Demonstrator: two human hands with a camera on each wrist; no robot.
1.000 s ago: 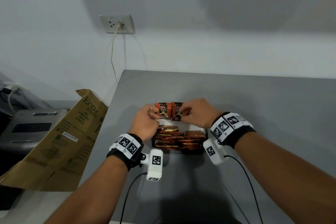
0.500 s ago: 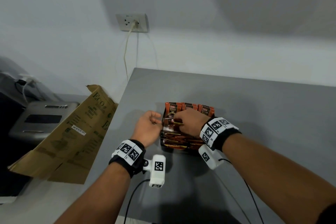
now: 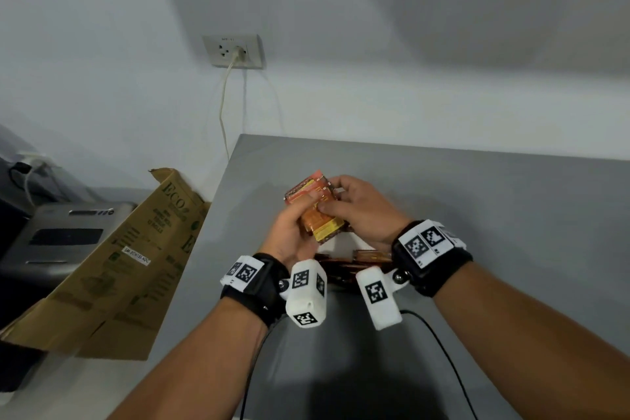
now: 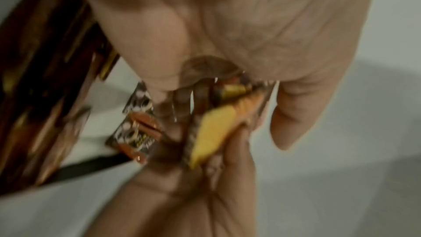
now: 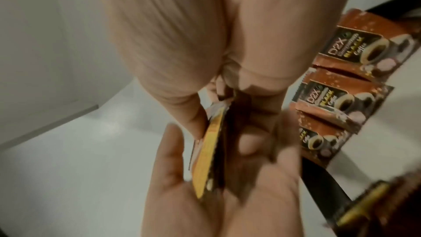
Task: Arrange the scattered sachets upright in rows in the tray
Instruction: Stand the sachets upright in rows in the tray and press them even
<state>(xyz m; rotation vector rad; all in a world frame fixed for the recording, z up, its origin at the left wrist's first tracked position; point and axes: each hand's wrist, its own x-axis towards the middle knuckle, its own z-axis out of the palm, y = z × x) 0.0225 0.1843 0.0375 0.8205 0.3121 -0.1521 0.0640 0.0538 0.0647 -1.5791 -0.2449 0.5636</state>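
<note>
The fingers of the right hand (image 3: 361,211) curl over the top of a bundle of sachets (image 3: 315,206), thumb against its near face; the fingers of the left hand (image 3: 289,232) curl up around the same bundle from beneath, so both hands grip it together; the bundle is orange and brown with yellow bands, tilted, and raised clear above the tray (image 3: 341,278). In the right wrist view the bundle shows edge-on, a yellow strip (image 5: 208,152) pinched between thumb and fingers of both hands; the left wrist view is blurred, yet shows the same yellow edge (image 4: 214,131) held between the two hands.

The tray lies directly below the hands on the grey table (image 3: 477,215), mostly hidden by the wrists; dark sachets lying in it (image 3: 370,256) show between the two white wrist cameras; in the right wrist view three coffee sachets (image 5: 341,102) stand side by side in a row along the tray's far side, printed faces visible.

Left of the tray, off the table edge, a flattened cardboard box (image 3: 129,259) leans; beyond it sits a grey machine (image 3: 64,235). On the wall behind the tray, a socket (image 3: 233,51) carries a plugged cable.
</note>
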